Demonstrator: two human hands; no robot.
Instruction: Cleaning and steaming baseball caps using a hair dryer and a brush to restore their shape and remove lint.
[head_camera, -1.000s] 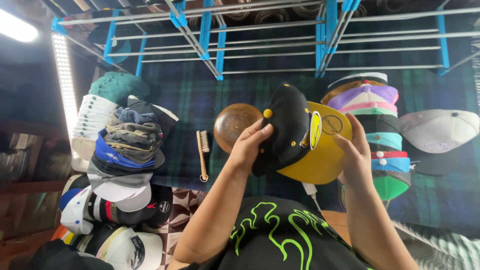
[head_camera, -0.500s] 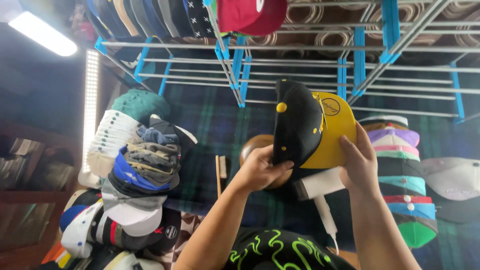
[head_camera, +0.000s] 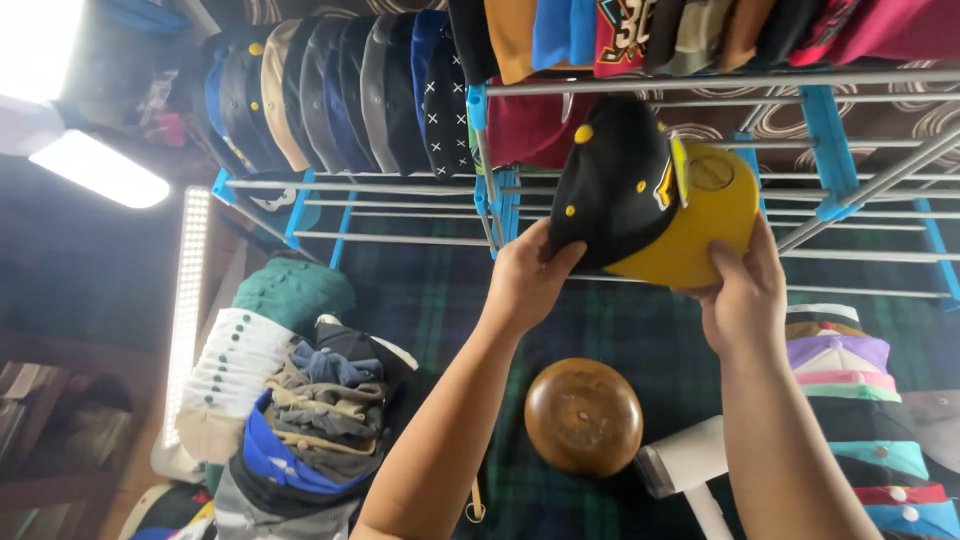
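Observation:
I hold a black cap with a yellow brim (head_camera: 640, 195) up in front of a metal rack with blue joints (head_camera: 500, 205). My left hand (head_camera: 530, 275) grips the black crown from below. My right hand (head_camera: 745, 290) holds the yellow brim at its lower edge. Just above the cap, a row of caps (head_camera: 400, 85) in many colours hangs on the rack's top rail. A round wooden cap form (head_camera: 583, 415) lies below my hands on the dark plaid cloth (head_camera: 440, 300).
Stacks of caps (head_camera: 290, 420) are piled at the lower left. Another stack of caps (head_camera: 850, 400) stands at the right edge. A white handheld device (head_camera: 690, 460) lies beside the wooden form. Bright strip lights (head_camera: 100, 170) glow at the left.
Both hands have raised the black and yellow cap from above the wooden form up to the rack's upper rails. My view has tilted up, showing the hanging row of caps.

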